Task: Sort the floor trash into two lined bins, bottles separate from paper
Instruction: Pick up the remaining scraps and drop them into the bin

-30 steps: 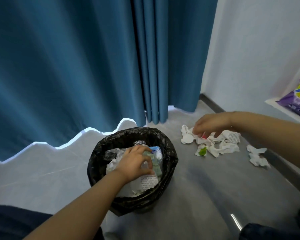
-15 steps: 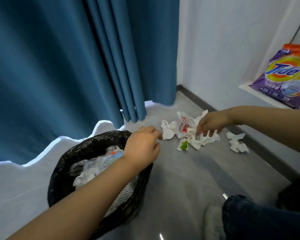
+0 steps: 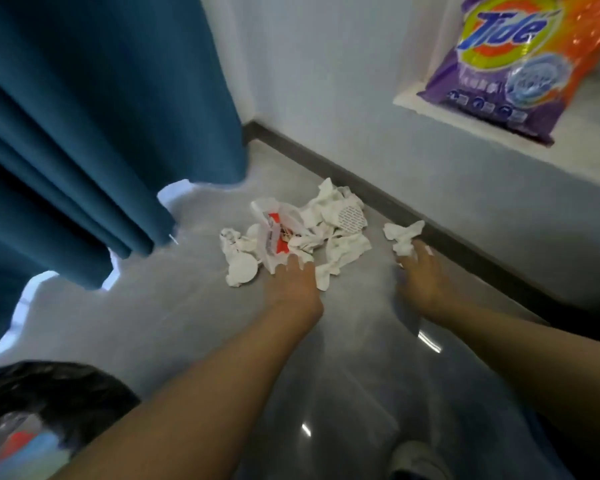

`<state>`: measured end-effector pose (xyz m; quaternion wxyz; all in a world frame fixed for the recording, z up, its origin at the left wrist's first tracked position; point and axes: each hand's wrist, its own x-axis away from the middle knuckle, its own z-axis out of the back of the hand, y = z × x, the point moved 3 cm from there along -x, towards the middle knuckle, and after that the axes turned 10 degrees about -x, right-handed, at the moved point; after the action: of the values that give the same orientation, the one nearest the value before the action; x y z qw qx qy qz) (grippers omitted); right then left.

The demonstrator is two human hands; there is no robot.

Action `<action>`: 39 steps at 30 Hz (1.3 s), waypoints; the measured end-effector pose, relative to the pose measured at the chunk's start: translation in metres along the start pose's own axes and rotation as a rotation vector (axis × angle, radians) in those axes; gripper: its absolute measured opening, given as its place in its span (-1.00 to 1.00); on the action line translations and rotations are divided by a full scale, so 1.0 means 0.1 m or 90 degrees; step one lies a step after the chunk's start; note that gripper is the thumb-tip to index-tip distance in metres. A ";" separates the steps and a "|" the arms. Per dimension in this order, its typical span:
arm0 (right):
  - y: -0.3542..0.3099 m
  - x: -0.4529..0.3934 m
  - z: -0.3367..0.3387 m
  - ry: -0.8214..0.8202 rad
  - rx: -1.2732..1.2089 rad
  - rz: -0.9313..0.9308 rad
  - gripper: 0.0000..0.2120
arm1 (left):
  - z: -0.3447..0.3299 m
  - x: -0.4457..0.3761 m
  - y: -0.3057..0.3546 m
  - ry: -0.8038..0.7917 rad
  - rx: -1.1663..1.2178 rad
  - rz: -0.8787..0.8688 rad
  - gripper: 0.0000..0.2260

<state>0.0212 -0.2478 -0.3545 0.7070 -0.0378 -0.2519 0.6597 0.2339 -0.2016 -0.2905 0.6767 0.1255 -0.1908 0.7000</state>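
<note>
A pile of crumpled white paper (image 3: pixel 340 233) lies on the grey floor near the wall, with a red and white wrapper (image 3: pixel 274 237) in its left part. My left hand (image 3: pixel 297 282) reaches flat onto the pile's near edge, fingers stretched out over the paper. A smaller crumpled paper (image 3: pixel 404 235) lies apart to the right; my right hand (image 3: pixel 420 271) has its spread fingertips touching its near side. The bin with the black liner (image 3: pixel 59 386) is at the bottom left, with plastic bottles inside, blurred.
A blue curtain (image 3: pixel 84 133) hangs at the left down to the floor. A dark baseboard (image 3: pixel 361 181) runs along the white wall behind the paper. A detergent bag (image 3: pixel 520 64) stands on a ledge at the upper right. My shoe (image 3: pixel 416 459) shows at the bottom.
My left hand has left the bin and moved right onto the paper pile. My right hand shifted from the pile to the small separate paper. The view swung right, away from the bin.
</note>
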 end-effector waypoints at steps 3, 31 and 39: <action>0.14 -0.08 0.01 0.036 0.052 0.058 -0.36 | -0.28 -0.17 -0.05 0.009 0.162 0.136 -0.36; -0.17 0.17 -0.56 0.187 -0.303 0.121 -0.81 | -0.88 -0.29 -0.19 0.207 0.436 0.200 -0.53; -0.34 -0.13 -0.38 0.232 -0.400 0.145 -0.66 | -0.97 -0.34 -0.13 0.100 0.366 0.165 -0.37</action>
<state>0.0681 -0.2539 -0.3784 0.6162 -0.3971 -0.3066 0.6071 0.2567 -0.1891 -0.3911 0.5314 0.2314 0.0530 0.8132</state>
